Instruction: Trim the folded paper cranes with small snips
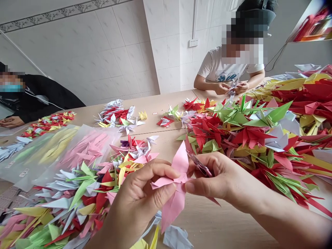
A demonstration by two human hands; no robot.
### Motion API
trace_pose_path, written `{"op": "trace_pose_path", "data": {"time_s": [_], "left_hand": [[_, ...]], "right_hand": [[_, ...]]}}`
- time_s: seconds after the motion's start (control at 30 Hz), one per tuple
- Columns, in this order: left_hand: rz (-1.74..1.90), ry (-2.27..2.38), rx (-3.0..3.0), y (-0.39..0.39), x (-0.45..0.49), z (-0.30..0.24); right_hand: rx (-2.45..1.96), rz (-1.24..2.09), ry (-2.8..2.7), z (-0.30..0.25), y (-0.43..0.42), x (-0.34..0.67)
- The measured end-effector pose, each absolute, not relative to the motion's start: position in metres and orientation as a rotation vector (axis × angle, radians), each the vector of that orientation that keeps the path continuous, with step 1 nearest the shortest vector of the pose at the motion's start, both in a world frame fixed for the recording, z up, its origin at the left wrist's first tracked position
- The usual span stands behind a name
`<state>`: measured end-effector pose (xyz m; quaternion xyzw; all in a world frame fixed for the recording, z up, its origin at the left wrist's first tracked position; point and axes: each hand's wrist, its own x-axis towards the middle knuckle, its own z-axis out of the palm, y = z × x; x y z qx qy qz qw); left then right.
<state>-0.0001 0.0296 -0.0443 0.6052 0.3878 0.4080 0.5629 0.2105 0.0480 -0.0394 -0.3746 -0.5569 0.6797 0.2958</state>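
A folded pink paper crane is held up in front of me, its two wings spread up and down. My left hand pinches its left side between thumb and fingers. At the crane's right side, my right hand is closed, with the thumb against the paper. A slim, dark, shiny tool lies within the right hand's fingers; its kind is partly hidden. Beneath my hands, a pale blue folded paper piece and a yellow one rest on the table.
A large heap of coloured paper cranes covers the table's right side. Another mixed pile lies at left, beside clear plastic bags of cranes. Across the table, one person handles folded paper; another person sits at far left.
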Motion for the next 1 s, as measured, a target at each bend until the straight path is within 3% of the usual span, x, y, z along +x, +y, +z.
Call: {"op": "trace_pose_path", "data": {"time_s": [0.2, 0.6, 1.0], "left_hand": [[0.978, 0.905, 1.288, 0.027, 0.0042, -0.0442], [0.965, 1.154, 1.913, 0.0307, 0.005, -0.0473], [1.069, 1.002, 1.466, 0.0282, 0.0077, -0.042]], "right_hand": [[-0.999, 1.824, -1.476, -0.0401, 0.0474, 0.2114], [-1.113, 1.614, -1.675, -0.0384, 0.0518, 0.2102], [-0.955, 1.824, -1.546, -0.0412, 0.0522, 0.2146]]}}
